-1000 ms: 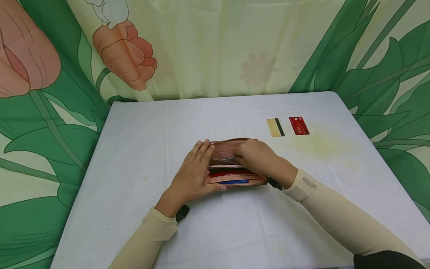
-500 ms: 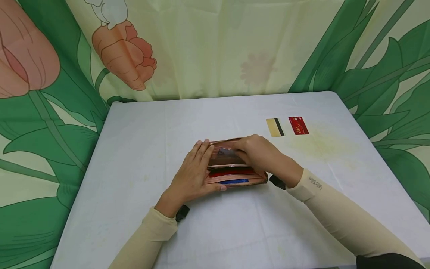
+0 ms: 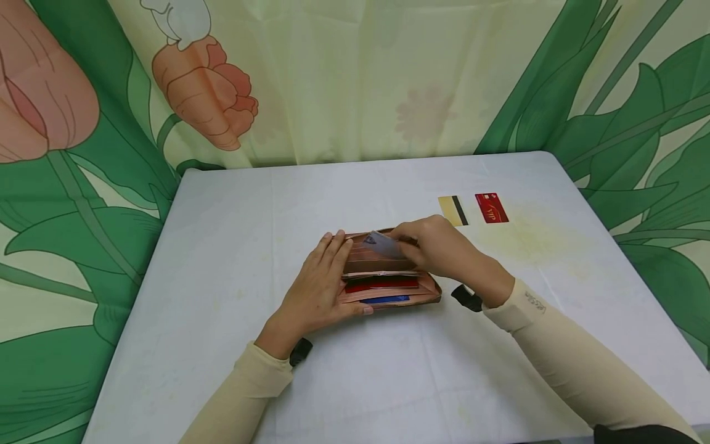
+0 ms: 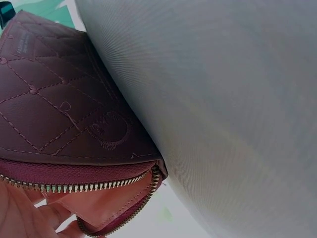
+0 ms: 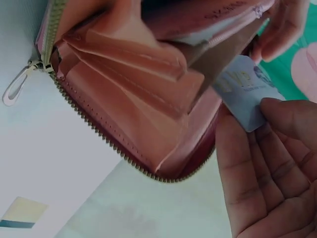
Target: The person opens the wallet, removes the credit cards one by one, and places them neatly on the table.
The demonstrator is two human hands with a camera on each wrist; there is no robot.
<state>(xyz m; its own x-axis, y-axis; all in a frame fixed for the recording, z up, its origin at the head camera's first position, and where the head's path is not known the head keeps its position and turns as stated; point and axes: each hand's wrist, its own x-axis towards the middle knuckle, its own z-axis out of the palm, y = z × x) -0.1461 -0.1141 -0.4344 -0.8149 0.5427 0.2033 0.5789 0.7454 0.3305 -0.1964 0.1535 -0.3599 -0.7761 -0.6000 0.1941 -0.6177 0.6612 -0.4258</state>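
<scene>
An unzipped wallet stands with its pink compartments facing up near the table's middle. Quilted dark maroon leather with a brass zip shows on the wallet in the left wrist view. My left hand holds the wallet's left end, fingers along the back and thumb at the front edge. Between thumb and fingers my right hand pinches a silvery-grey card above the rear compartment. Gold "VIP" lettering shows on this card in the right wrist view. A red edge and a blue card show in the front compartments.
Behind the wallet to the right, a gold card with a dark stripe and a red VIP card lie apart on the white table. A printed curtain hangs behind the table's far edge.
My right hand has drawn the grey card up out of the rear compartment and moved slightly right. The left hand and wallet have stayed in place.
</scene>
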